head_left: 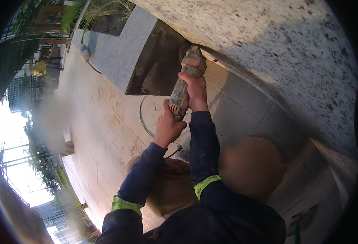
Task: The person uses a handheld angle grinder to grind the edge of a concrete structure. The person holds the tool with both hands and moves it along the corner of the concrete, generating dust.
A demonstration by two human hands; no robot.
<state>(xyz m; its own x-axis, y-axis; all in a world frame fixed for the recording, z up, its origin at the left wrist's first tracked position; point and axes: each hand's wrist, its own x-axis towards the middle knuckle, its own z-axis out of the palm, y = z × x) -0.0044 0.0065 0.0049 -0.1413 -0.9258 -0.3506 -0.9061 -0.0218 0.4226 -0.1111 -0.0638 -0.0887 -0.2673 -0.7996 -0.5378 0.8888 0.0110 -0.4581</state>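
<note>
Together, left hand (169,127) and right hand (197,93) around a grinder (179,93).

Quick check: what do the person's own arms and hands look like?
The left hand and right hand are bare, without gloves. Both long sleeves are dark navy, each circled by a bright yellow-green band; pale specks mark the right one.

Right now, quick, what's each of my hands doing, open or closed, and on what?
Left hand: closed, holding the rear end of the grinder.
Right hand: closed, holding the same grinder farther forward, nearer its head.
</note>
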